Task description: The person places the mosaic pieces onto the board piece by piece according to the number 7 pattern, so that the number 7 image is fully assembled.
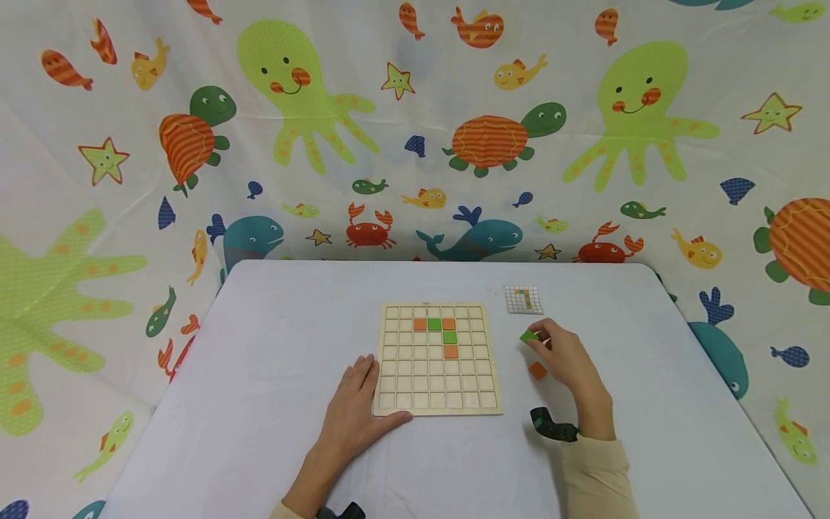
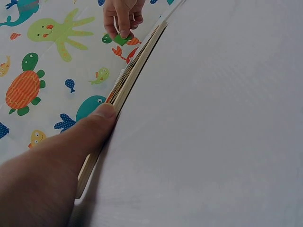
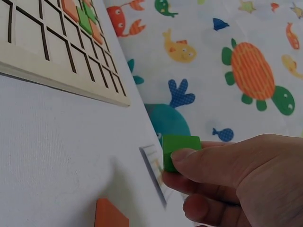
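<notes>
A wooden grid board (image 1: 405, 367) lies on the table with several orange and green square tiles set in its upper cells. My left hand (image 1: 353, 411) rests at the board's lower left corner, thumb along the front edge and fingers along the left side. In the left wrist view the thumb (image 2: 90, 127) touches the board's edge. My right hand (image 1: 570, 357) pinches a green tile (image 3: 181, 146) between thumb and fingers, above the table to the right of the board. Below that hand lies a loose orange tile (image 1: 537, 370).
A small pattern card (image 1: 524, 299) with a printed grid lies beyond my right hand. The white table (image 1: 259, 346) reaches back to a curtain (image 1: 382, 144) printed with sea animals. A dark wrist strap (image 1: 553, 425) sits at my right wrist.
</notes>
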The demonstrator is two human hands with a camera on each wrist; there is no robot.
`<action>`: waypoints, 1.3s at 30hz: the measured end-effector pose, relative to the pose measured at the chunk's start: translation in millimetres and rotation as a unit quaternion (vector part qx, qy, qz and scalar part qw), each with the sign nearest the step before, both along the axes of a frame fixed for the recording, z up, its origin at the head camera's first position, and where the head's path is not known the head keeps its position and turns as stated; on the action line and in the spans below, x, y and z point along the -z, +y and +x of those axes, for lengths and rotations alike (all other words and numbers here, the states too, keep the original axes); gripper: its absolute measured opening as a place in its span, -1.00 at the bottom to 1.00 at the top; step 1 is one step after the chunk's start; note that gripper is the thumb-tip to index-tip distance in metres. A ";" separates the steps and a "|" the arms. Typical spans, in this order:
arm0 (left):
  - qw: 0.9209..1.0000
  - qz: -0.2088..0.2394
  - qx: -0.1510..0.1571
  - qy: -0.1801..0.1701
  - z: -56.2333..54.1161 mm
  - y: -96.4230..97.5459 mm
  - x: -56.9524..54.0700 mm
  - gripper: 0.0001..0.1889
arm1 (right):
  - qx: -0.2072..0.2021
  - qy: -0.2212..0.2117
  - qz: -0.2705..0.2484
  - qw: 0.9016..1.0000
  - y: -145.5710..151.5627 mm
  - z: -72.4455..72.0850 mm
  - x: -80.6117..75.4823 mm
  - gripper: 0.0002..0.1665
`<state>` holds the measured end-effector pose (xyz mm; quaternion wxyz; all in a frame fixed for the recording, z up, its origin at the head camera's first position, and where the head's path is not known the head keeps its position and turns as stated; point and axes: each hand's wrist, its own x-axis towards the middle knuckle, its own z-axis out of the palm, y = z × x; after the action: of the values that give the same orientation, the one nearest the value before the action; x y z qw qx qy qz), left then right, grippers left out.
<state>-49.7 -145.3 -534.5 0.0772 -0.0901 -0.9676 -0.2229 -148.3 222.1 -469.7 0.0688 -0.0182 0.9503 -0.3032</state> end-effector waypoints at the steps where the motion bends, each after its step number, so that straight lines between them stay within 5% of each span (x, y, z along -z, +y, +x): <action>1: 1.000 0.000 0.000 -0.001 0.0 0.0 0.1 0.19 | 0.000 -0.001 -0.001 1.000 -1.1 0.0 -0.2 -0.62; 39: 1.000 -0.003 0.000 -0.006 -0.2 0.4 -1.4 0.18 | -0.069 0.033 -0.011 0.997 -47.9 0.0 5.3 -0.77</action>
<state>-49.9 -144.9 -533.1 0.0712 -0.0894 -0.9687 -0.2201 -148.3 174.1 -475.0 0.0584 -0.0944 0.9451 -0.3074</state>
